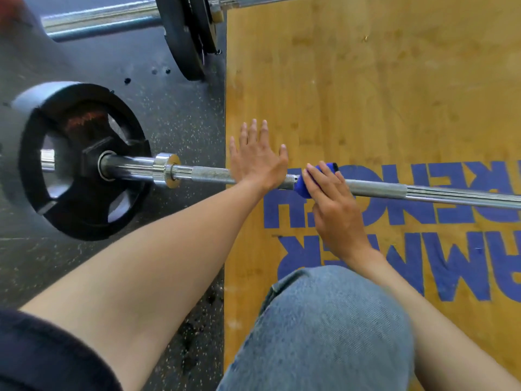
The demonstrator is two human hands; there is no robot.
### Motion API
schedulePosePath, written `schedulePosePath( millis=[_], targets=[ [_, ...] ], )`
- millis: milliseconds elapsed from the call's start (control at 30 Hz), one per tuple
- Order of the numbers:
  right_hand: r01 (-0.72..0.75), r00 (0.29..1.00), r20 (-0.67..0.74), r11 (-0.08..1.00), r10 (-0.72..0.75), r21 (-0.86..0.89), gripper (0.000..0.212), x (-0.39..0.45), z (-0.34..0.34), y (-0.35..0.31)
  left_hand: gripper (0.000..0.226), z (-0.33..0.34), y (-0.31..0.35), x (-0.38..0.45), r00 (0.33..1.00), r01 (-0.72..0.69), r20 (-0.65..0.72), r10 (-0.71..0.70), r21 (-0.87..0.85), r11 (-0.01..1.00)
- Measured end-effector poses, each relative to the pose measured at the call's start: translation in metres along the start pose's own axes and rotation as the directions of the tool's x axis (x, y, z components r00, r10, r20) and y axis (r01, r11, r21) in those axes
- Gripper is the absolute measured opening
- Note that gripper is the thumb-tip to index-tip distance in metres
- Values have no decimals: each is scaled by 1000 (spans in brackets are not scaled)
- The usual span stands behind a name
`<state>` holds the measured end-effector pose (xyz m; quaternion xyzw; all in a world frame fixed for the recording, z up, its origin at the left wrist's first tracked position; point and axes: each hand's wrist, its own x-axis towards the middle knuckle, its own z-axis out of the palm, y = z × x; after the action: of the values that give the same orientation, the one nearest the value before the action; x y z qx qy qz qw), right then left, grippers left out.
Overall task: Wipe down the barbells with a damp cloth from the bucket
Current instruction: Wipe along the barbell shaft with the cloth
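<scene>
I'm looking down at a long chrome steel barbell [380,190] lying across the yellow wooden lifting platform [366,80], its black iron weight plate [81,162] over the dark speckled rubber floor [180,108]. My left hand [258,159] is spread wide, fingers straight, palm resting on the knurled shaft. Just beside it, my right hand [332,204] presses a bright blue damp cloth [306,183] wrapped round the bar, fingers laid over it. My knee in blue denim [324,328] sits below. A second loaded barbell [112,21] lies farther off, at the top.
</scene>
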<state>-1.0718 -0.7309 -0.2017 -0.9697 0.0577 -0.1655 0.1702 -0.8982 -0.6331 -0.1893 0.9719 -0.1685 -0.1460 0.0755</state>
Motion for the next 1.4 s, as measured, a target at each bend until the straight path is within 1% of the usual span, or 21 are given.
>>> schedulePosePath(
  millis=[67,167,200,267,333,400,533,600,667,767,800,867,933,1000,1033,1133,1200,1267,1333,1367,1400],
  targets=[
    [-36,999,4,998,36,-47,58,1,-9,17,74,-3,2,9,1000,-1,1,1,-5,1000],
    [-348,931,-130,937,342,-30,58,2,-13,27,75,-5,7,22,1000,-14,-10,13,-20,1000],
    [-375,920,-134,927,368,-24,59,7,-9,22,75,-6,9,26,1000,-11,-15,11,-30,999],
    [-238,969,-71,971,235,-32,61,21,-1,13,74,-10,11,33,1000,-6,-5,6,-57,998],
    [14,999,52,997,-10,-70,68,34,1,14,74,-12,13,40,1000,0,7,1,-68,998],
    [87,991,110,991,-76,-99,70,36,-8,30,74,-13,15,48,1000,-13,18,14,-78,997],
    [-293,955,-67,950,288,-102,56,24,-19,48,73,-17,14,61,999,-16,37,19,-93,996],
    [-390,917,-129,916,377,-98,55,37,-4,35,73,-17,16,66,999,-11,36,14,-97,995],
    [-330,941,-106,940,320,-90,59,55,8,19,73,-18,19,72,999,-3,39,7,-113,994],
    [-29,998,57,993,36,-118,60,71,14,14,72,-22,19,82,999,16,29,-13,-121,993],
    [-16,998,57,991,24,-130,58,69,11,23,72,-22,20,85,999,14,31,-10,-122,992],
    [-191,981,-57,978,186,-89,57,57,5,40,73,-23,21,90,999,11,44,-6,-116,993],
    [-460,867,-195,887,459,46,57,50,0,51,73,-23,22,94,998,9,55,-3,-105,994],
    [-602,745,-272,790,608,116,58,64,10,42,72,-23,25,99,999,5,42,-1,-94,996],
    [-601,747,-276,792,604,105,59,75,17,31,71,-23,27,101,999,0,39,3,-90,996],
    [-312,939,-157,950,305,-22,65,88,31,5,71,-24,25,107,999,16,42,-13,-82,997],
    [-191,977,-115,977,180,-99,64,84,24,24,71,-24,25,112,999,16,44,-12,-84,996],
    [-326,929,-206,943,307,-64,56,76,13,50,71,-21,27,116,999,-1,36,3,-69,998],
    [-517,807,-318,855,497,23,50,77,13,58,71,-20,28,120,999,-13,30,15,-63,998],
    [-559,767,-347,828,539,51,49,84,19,52,72,-20,29,123,1000,-14,23,15,-65,998],
    [-546,773,-353,836,527,53,49,93,27,43,72,-20,29,125,1000,-14,14,15,-63,998]
  ],
)
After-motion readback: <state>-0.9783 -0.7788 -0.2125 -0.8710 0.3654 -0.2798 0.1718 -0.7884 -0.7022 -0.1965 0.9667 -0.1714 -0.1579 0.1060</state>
